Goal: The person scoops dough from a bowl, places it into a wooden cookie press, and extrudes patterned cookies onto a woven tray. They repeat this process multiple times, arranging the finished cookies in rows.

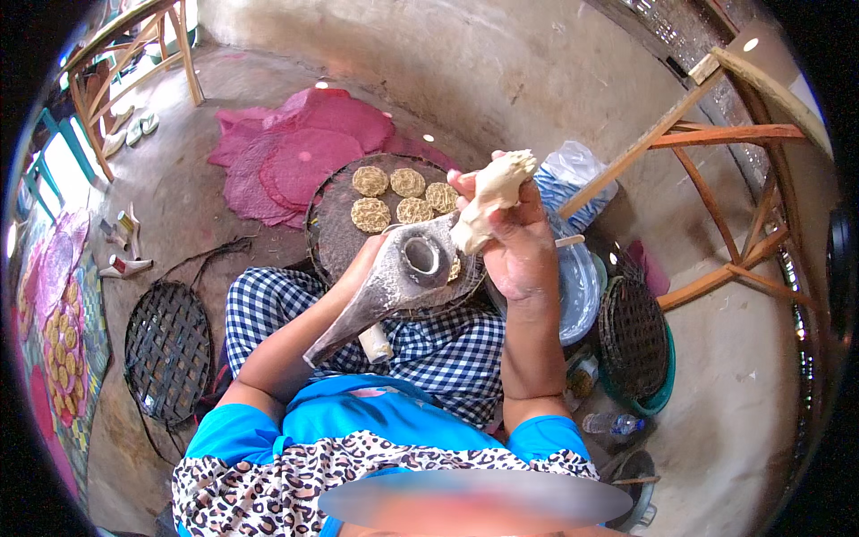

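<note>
My right hand point(522, 259) is raised, its fingers closed round a lump of pale, soft dough point(499, 190). The dough's lower end touches or overlaps the edge of a dark, flour-dusted wooden dough press point(380, 285) with a round hole in its head. My left hand point(365, 261) holds this press from behind, and its fingers are mostly hidden. Below both hands lies a round, dark tray point(333, 210). Several round, lacy dough cakes point(370, 214) rest on it, and another is partly covered by the press. A pale cylinder point(376, 344) lies on my checked cloth.
Pink sheets point(295, 166) lie beyond the tray. At right stand a tub point(577, 295), a dark woven rack point(635, 336) over a green basin point(659, 398), a bottle point(613, 423) and a wooden frame point(707, 139). Another rack point(167, 349) and a mat with cakes point(64, 345) lie left.
</note>
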`<state>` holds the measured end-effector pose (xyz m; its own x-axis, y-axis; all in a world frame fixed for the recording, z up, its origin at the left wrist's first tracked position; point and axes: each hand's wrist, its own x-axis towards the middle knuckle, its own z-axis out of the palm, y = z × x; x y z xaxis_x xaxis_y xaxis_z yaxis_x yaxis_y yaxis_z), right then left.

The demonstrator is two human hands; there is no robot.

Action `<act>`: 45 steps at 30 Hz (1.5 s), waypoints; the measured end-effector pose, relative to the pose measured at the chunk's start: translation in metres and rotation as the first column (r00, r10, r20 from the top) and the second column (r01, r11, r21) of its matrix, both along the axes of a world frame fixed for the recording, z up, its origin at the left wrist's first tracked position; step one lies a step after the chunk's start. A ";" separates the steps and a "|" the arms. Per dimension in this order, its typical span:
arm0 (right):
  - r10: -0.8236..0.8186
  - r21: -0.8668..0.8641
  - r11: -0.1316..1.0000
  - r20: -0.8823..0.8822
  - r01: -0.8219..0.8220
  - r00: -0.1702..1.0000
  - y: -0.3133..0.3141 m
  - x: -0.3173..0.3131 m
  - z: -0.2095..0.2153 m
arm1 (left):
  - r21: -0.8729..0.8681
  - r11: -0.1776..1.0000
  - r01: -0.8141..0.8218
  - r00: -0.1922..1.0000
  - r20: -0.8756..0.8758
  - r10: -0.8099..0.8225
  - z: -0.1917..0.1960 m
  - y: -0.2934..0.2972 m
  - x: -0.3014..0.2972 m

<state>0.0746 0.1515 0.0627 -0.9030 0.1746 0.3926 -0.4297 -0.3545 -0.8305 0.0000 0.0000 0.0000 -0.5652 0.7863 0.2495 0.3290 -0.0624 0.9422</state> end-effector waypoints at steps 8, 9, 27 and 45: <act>-0.123 0.489 0.863 -0.034 0.124 0.992 -0.014 -0.007 0.015 | 0.066 0.997 -0.041 0.986 0.166 0.030 -0.009 -0.003 0.002; -0.113 0.452 0.884 -0.041 0.119 0.993 -0.015 -0.007 0.015 | 0.089 0.995 -0.045 0.985 0.169 0.030 -0.009 -0.004 0.002; -0.389 0.400 0.810 -0.181 0.429 0.903 -0.025 -0.001 -0.029 | 0.171 0.977 -0.127 0.992 0.010 0.127 -0.019 -0.005 -0.001; -0.428 0.280 0.825 -0.259 0.491 0.866 -0.029 0.012 -0.082 | 0.215 0.976 -0.037 0.991 -0.116 0.063 -0.024 0.009 -0.004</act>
<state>0.0868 0.1224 -0.0193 -0.6595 0.3854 0.6453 -0.6237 0.1986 -0.7560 -0.0037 0.0090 -0.0237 -0.5579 0.6797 0.4762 0.4475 -0.2369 0.8624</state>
